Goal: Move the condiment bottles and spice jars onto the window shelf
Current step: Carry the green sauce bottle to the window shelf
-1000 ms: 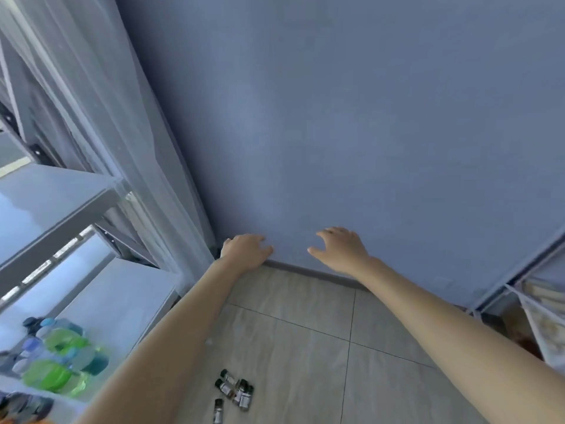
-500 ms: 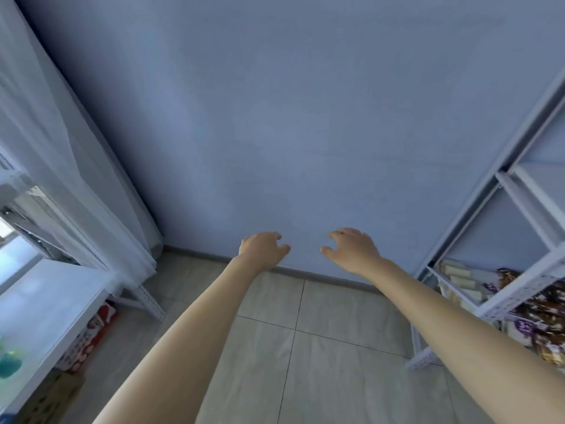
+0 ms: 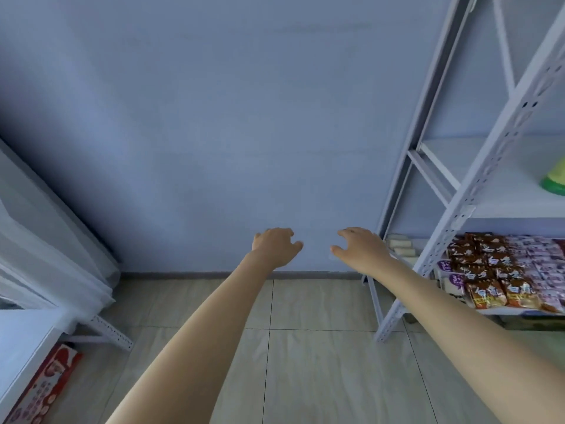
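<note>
Both my arms reach forward toward a blue wall. My left hand [image 3: 275, 246] and my right hand [image 3: 359, 249] hang side by side in the air, fingers loosely curled, each holding nothing. No condiment bottle or spice jar shows in this view. A sliver of the white window shelf [image 3: 18, 341] appears at the lower left edge, under a sheer curtain [image 3: 46, 255]. A green-bottomed object [image 3: 553, 182] stands on the right rack's middle shelf, cut off by the frame edge.
A white metal rack [image 3: 458, 215] stands at the right, its lower shelf packed with snack packets [image 3: 501, 270]. A red box [image 3: 46, 384] lies on the tiled floor [image 3: 305, 347] under the window shelf. The rack's leg [image 3: 385, 325] stands close to my right arm.
My view has swung right: the window shelf with its bottles and the small jars on the floor left the frame, and the right rack came in. Both hands stayed empty in front.
</note>
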